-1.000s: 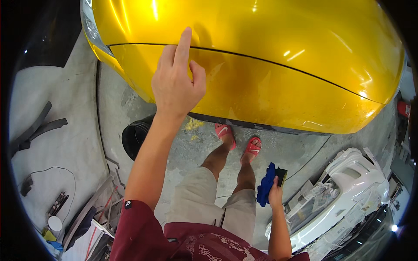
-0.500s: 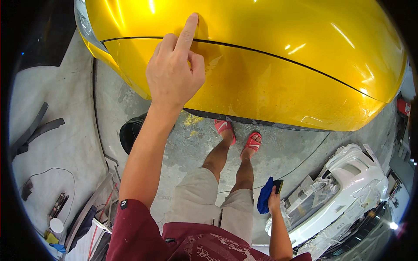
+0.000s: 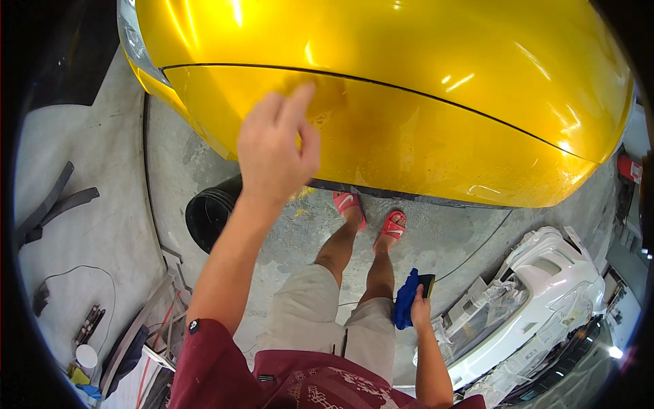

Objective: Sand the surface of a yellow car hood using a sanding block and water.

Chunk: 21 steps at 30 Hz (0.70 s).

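My left hand [image 3: 278,146] is over the front of a glossy yellow car [image 3: 422,146], just below the dark seam between the hood and the bumper. Motion smears its fingers. The index finger points forward, the thumb stands apart, the others curl, and nothing is held; contact with the paint cannot be made out. Down by my right leg, my right hand [image 3: 421,310] grips a crumpled blue cloth [image 3: 405,300] together with a flat black block [image 3: 427,283] that has a yellowish edge. Wet-looking streaks and drops show on the bumper.
A black bucket [image 3: 208,217] stands on the concrete floor under my left forearm. A white bumper [image 3: 545,279] with plastic film lies at the right. Dark curved strips [image 3: 58,201] and a metal frame [image 3: 136,327] are at the left. A thin cable [image 3: 470,255] crosses the floor.
My left hand has drawn back toward me, from the hood across the seam to over the bumper, its index finger less straight. My right hand has shifted slightly leftward and up, keeping its hold.
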Available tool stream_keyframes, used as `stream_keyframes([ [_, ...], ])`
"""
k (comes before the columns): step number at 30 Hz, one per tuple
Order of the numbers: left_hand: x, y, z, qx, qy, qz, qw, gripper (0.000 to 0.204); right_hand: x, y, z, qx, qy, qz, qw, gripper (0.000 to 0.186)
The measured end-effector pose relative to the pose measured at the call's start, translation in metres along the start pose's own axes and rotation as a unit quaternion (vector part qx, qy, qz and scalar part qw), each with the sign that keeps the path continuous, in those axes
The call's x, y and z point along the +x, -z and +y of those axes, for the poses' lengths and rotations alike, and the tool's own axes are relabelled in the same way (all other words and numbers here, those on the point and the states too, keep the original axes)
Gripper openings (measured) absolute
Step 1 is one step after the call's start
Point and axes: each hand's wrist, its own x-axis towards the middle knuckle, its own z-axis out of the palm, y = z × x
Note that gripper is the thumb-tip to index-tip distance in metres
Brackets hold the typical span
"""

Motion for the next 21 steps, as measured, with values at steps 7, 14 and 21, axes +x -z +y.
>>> stream_keyframes([
  [7,-0.167,-0.003,0.099,-0.340,0.108,-0.331,0.874,0.040,-0.036,-0.016,-0.063,0.250,0.049,0.072,0.964,0.072],
  [14,-0.195,-0.010,0.125,-0.487,0.545,-0.189,0.655,0.042,-0.119,-0.019,-0.151,0.569,-0.014,-0.175,0.804,0.078],
  [21,-0.021,0.036,0.084,-0.385,0.316,0.014,0.867,0.039,-0.053,0.023,-0.085,0.279,0.062,-0.064,0.956,0.090],
])
